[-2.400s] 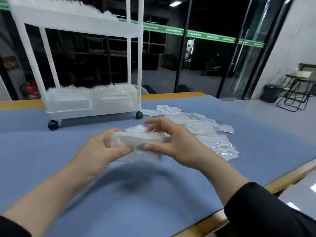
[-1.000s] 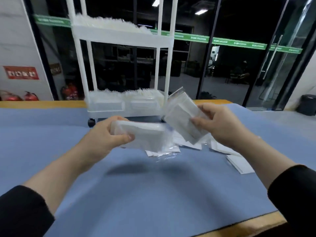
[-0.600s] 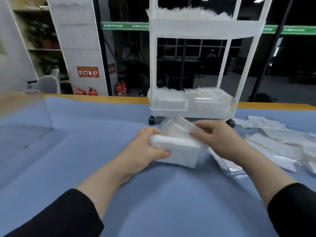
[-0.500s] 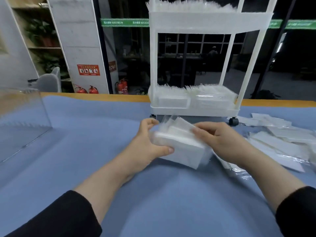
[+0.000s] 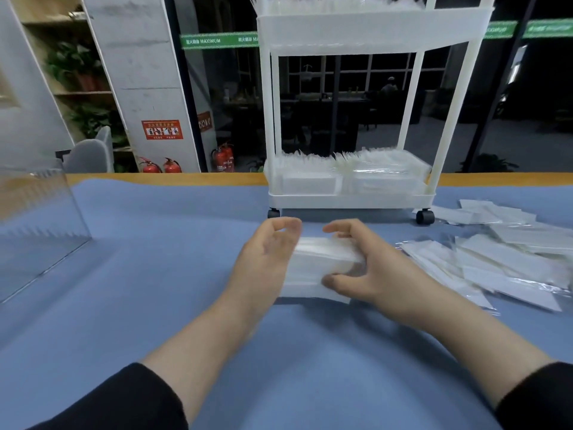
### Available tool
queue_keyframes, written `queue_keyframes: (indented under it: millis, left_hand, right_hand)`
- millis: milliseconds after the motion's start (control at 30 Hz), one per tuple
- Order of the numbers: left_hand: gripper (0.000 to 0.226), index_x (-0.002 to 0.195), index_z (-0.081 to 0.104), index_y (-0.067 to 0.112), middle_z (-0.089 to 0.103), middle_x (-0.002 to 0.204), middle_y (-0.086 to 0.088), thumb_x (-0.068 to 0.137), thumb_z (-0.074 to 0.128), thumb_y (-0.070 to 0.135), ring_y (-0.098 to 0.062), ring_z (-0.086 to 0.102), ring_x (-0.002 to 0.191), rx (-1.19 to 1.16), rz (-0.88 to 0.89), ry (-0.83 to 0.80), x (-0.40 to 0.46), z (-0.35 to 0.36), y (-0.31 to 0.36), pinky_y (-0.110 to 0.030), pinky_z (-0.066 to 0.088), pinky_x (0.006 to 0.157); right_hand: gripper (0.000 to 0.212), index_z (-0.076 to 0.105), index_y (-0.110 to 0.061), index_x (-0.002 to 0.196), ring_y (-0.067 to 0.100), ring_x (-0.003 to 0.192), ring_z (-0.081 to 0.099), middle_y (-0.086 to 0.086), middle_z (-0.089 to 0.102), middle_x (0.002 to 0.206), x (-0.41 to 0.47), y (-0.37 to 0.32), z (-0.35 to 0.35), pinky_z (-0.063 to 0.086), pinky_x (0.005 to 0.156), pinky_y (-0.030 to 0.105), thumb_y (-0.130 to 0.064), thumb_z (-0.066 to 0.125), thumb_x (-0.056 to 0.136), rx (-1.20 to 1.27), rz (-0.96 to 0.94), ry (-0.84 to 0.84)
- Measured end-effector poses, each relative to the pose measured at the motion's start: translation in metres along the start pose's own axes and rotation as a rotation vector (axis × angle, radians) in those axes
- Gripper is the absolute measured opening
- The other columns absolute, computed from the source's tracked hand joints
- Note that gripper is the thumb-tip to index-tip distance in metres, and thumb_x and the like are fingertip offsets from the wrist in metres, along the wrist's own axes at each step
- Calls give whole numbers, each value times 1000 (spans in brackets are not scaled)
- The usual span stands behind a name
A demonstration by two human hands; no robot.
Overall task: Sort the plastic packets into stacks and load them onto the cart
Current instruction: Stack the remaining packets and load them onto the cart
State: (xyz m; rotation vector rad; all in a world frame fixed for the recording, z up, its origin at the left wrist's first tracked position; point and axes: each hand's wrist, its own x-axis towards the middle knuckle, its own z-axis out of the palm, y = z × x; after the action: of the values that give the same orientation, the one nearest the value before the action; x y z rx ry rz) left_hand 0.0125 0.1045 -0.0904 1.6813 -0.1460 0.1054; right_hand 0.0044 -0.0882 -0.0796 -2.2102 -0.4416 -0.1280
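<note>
Both hands hold a stack of packets (image 5: 322, 268) on the blue counter (image 5: 155, 274), just before the cart (image 5: 347, 193). The left hand (image 5: 266, 259) cups its left end; the right hand (image 5: 372, 268) has its fingers curled round the right end. Loose packets (image 5: 511, 259) lie to the right.

Both hands (image 5: 322, 262) cupped inward, fingers curled
</note>
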Motion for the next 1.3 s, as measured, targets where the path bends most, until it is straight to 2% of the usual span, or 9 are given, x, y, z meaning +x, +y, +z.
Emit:
queue_keyframes:
  millis: [100, 200, 333, 500, 633, 767, 933, 1100, 1300]
  left_hand:
    - [39, 88, 69, 27, 67, 80, 11, 98, 51, 60, -16, 60, 77, -62, -17, 177, 2, 9, -2, -35, 46, 71]
    - [19, 92, 65, 32, 66, 85, 10, 103, 52, 40, -18, 58, 80, -69, -20, 235, 5, 7, -8, -38, 47, 70]
    - [23, 96, 65, 31, 60, 88, 15, 105, 45, 28, -12, 53, 84, 38, -10, 165, 6, 9, -11, -31, 43, 73]
    - [24, 96, 62, 24, 58, 85, 14, 107, 44, 35, -10, 52, 82, 87, 30, 88, 3, 9, -8, -25, 42, 70]
    - [12, 110, 56, 46, 60, 105, 5, 99, 55, 52, -16, 60, 90, 4, -25, -13, -1, 3, 2, -43, 56, 83]
    - [61, 130, 51, 36, 64, 111, 2, 81, 82, 17, -9, 65, 91, 32, 68, -197, -1, -15, 3, -23, 54, 76]
    - [39, 114, 67, 20, 77, 105, 2, 85, 77, -4, -10, 70, 99, 114, 116, -247, -11, -16, 25, -22, 54, 87]
    - [35, 122, 66, 10, 76, 115, -6, 89, 75, 2, -15, 70, 108, 110, 146, -391, -19, -3, 83, -25, 54, 91]
    - [34, 111, 68, 21, 77, 97, 10, 86, 74, -3, -3, 69, 92, 182, 216, -474, -7, 19, 152, -17, 51, 78]
  right_hand:
    - [58, 46, -48, 129, 1, 69, 62, -25, 53, 118, 0, 2, 1, 50, 67, 14, -27, 78, 85, 11, -2, -38]
    - [48, 52, -46, 123, 1, 77, 64, -26, 61, 107, -1, 5, -3, 49, 73, 17, -29, 77, 86, -30, 14, -66]
    - [40, 56, -45, 116, 2, 79, 64, -23, 60, 108, 0, 6, -2, 48, 71, 15, -25, 76, 86, -36, -3, -80]
    - [35, 57, -45, 112, 7, 69, 62, -22, 64, 88, 1, 6, -3, 54, 64, 25, -21, 68, 89, -84, 12, -109]
    - [34, 60, -43, 108, 14, 69, 63, -11, 67, 85, 0, 3, -4, 53, 64, 36, -17, 67, 87, -82, 11, -37]
    - [35, 60, -42, 110, 3, 83, 60, -22, 65, 98, -11, -12, -19, 48, 74, 22, -16, 67, 88, -111, -19, 31]
    - [37, 53, -53, 115, 2, 73, 60, -27, 63, 90, -39, -47, -47, 49, 61, 19, -28, 66, 91, -171, 20, -19]
    - [29, 60, -51, 109, -3, 88, 63, -26, 67, 98, -57, -93, -101, 54, 86, 28, -54, 72, 83, -323, 43, -46]
    - [25, 60, -33, 93, 6, 72, 55, -11, 62, 84, -53, -130, -153, 44, 62, 25, -54, 69, 83, -572, 47, -12]
